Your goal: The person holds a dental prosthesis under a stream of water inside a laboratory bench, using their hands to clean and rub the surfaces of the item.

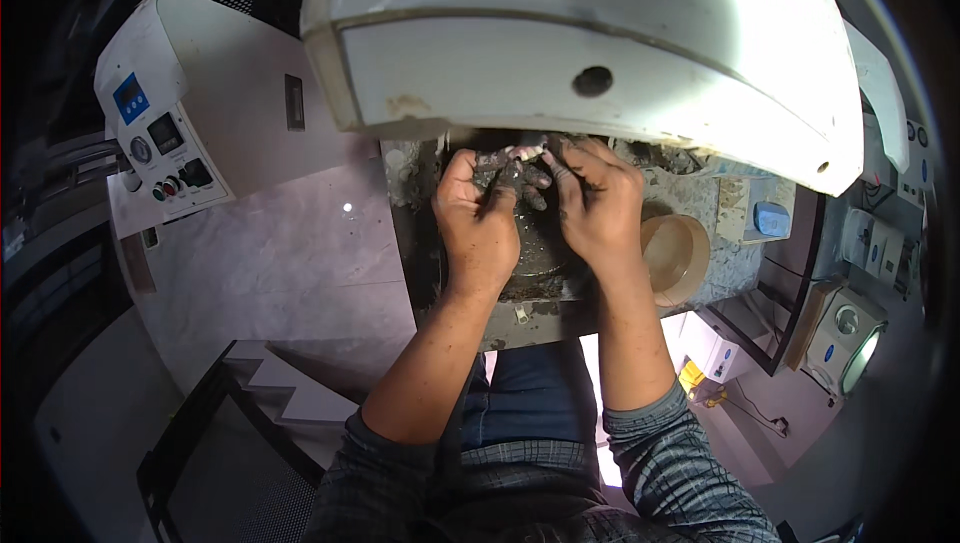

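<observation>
Under a white machine hood, my left hand and my right hand meet around a small pale piece that looks like a row of teeth. Dark grey slurry coats the fingers of both hands and partly hides what they grip. Both hands have their fingers bent onto the piece, at the back of a dark, wet work basin. Just right of my right wrist stands a round tan bowl.
A white machine with a control panel stands at left, above a marbled surface. A blue block lies in a tray at right, with more machines beyond. White stepped panels sit at lower left.
</observation>
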The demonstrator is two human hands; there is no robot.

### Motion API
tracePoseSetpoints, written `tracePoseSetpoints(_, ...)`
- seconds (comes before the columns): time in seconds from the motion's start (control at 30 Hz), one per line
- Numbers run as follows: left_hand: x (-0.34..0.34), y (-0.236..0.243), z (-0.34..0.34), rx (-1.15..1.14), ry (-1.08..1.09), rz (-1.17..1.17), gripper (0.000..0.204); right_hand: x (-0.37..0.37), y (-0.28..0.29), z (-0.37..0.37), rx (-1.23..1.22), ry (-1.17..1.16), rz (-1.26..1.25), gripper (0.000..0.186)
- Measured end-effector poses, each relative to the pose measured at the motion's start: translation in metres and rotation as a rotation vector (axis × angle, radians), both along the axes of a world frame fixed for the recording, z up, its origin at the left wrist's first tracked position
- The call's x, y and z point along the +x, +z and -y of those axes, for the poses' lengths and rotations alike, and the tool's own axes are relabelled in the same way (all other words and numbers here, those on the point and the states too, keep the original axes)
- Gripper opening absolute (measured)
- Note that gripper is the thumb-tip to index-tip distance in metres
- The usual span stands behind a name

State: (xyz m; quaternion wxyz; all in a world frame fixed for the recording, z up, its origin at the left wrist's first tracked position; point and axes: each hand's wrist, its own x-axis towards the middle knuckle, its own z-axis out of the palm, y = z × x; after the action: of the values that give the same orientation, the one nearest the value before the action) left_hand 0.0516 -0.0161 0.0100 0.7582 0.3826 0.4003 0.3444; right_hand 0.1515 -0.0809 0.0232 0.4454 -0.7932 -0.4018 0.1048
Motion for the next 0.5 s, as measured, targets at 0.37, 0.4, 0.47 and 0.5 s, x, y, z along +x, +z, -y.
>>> tracePoseSetpoints(0.37, 0.008, -0.006, -0.002, -0.072, 0.028, -0.03, 0.018, 0.007, -0.001, -0.003, -0.096, -0.004, -0.061, 0.013)
tracePoseSetpoints(0.4, 0.007, -0.008, -0.004, -0.079, 0.023, -0.035, 0.018, 0.009, 0.002, -0.006, -0.111, 0.007, -0.056, 0.012)
tracePoseSetpoints(0.47, -0.004, -0.003, -0.004, 0.029, -0.034, -0.138, 0.02, 0.002, 0.016, -0.004, -0.188, 0.033, -0.096, 0.013)
tracePoseSetpoints(0.5, -0.01, 0.005, -0.001, 0.105, -0.058, -0.15, 0.02, -0.002, 0.019, 0.004, -0.182, 0.041, -0.111, 0.014)
